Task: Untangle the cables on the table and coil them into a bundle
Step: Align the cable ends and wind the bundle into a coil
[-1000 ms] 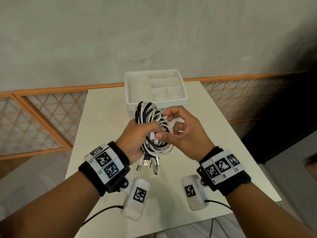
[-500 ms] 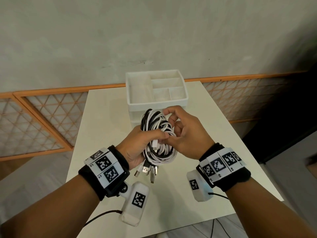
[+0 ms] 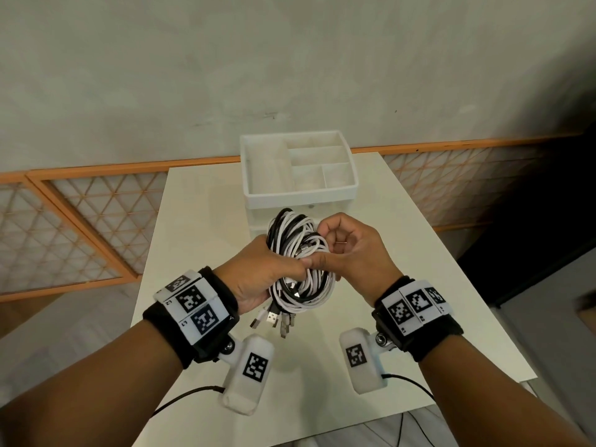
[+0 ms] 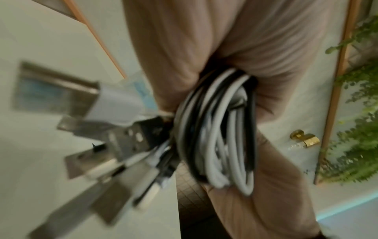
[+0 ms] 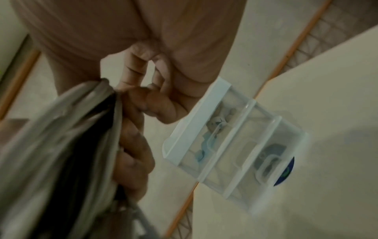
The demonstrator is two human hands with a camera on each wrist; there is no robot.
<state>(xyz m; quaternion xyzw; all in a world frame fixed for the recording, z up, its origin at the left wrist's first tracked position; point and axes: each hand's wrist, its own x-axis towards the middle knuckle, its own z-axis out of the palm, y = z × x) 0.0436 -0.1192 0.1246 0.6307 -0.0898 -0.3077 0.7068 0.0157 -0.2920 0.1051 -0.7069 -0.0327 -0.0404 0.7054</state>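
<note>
White table [image 3: 200, 221] has a white box [image 3: 300, 191] at its far edge; its top trays look bare, its see-through drawers hold small blurry things. Above the middle, the left hand [image 3: 264, 272] grips the cable bundle [image 3: 300, 259], plugs [image 3: 274, 319] hanging. The right hand [image 3: 351, 250] pinches one loop.

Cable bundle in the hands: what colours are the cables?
White and black cables, mostly white; clearest in the head view.

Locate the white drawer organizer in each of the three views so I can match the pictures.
Head: white drawer organizer at centre, on the table's far end behind the hands.
Left wrist: not in view.
Right wrist: at right of centre, tilted, drawers showing.
Shared landmark: the cable bundle.
</note>
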